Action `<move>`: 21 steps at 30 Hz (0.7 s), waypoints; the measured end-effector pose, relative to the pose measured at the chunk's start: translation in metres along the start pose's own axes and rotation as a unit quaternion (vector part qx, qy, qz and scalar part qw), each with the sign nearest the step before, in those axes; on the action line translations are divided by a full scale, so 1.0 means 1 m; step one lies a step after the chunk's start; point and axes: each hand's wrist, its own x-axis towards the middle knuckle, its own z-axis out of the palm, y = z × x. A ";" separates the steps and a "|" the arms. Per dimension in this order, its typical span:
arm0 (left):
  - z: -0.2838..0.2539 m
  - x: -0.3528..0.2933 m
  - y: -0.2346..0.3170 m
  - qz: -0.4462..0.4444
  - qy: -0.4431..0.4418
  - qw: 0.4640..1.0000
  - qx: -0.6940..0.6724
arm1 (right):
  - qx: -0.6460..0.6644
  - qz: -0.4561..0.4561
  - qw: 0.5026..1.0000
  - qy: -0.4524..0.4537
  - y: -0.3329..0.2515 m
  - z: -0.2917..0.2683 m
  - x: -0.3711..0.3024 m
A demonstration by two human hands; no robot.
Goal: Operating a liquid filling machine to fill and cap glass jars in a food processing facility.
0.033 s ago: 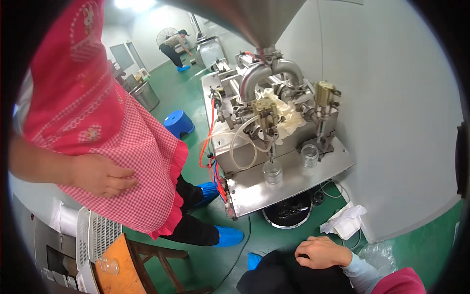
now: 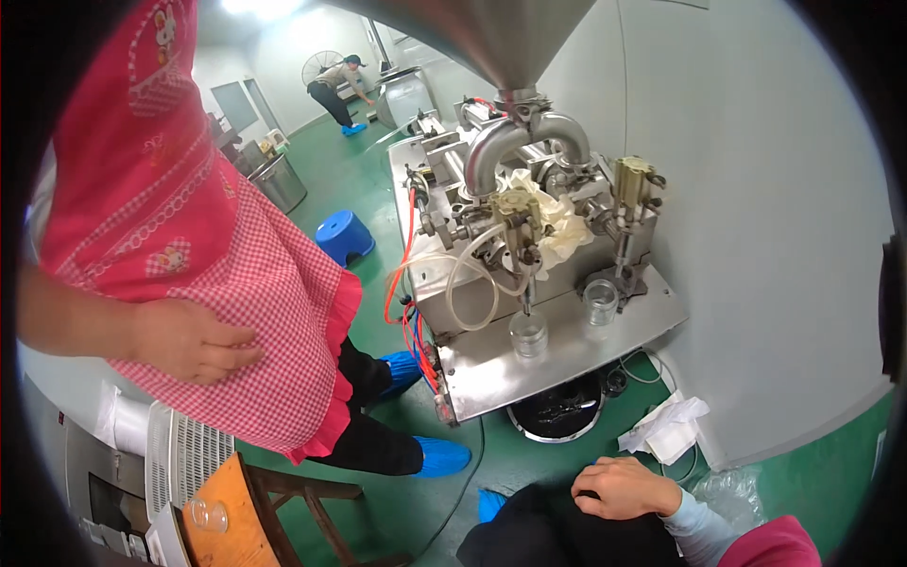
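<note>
My right hand (image 2: 624,488) rests on my dark-trousered leg (image 2: 543,529), its fingers loosely curled with nothing visible in them. My left hand does not show. In front of me stands a steel filling machine with a hopper (image 2: 501,42) and two nozzles. A clear jar (image 2: 529,335) stands upright on the steel ledge (image 2: 482,378), just under the left nozzle (image 2: 527,295). Another clear jar (image 2: 600,302) is beside the right nozzle (image 2: 624,250). Both are apart from my hand. Cream-coloured cloth or film (image 2: 557,231) hangs between the nozzles.
At left stands a person in a pink checked apron (image 2: 255,321), one hand (image 2: 194,340) against it. A wooden stool (image 2: 227,520) holds clear glassware (image 2: 210,515). Below the ledge sits a dark round container (image 2: 557,411). White paper (image 2: 666,425) and clear plastic (image 2: 732,496) lie right. Another person (image 2: 335,90) bends far back.
</note>
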 end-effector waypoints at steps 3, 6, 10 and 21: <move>0.004 0.003 -0.004 -0.038 -0.018 0.999 -0.010 | 0.039 0.039 0.998 0.030 0.022 -0.001 0.012; -0.001 -0.015 -0.007 -0.063 -0.020 0.998 -0.022 | 0.063 0.062 0.996 0.010 0.047 0.007 0.034; -0.012 -0.035 -0.012 -0.085 -0.032 0.995 -0.040 | 0.041 0.085 0.995 -0.010 0.034 0.000 0.035; 0.008 -0.142 0.084 0.054 -0.008 0.989 -0.134 | -0.004 0.051 0.995 0.085 0.000 0.003 0.015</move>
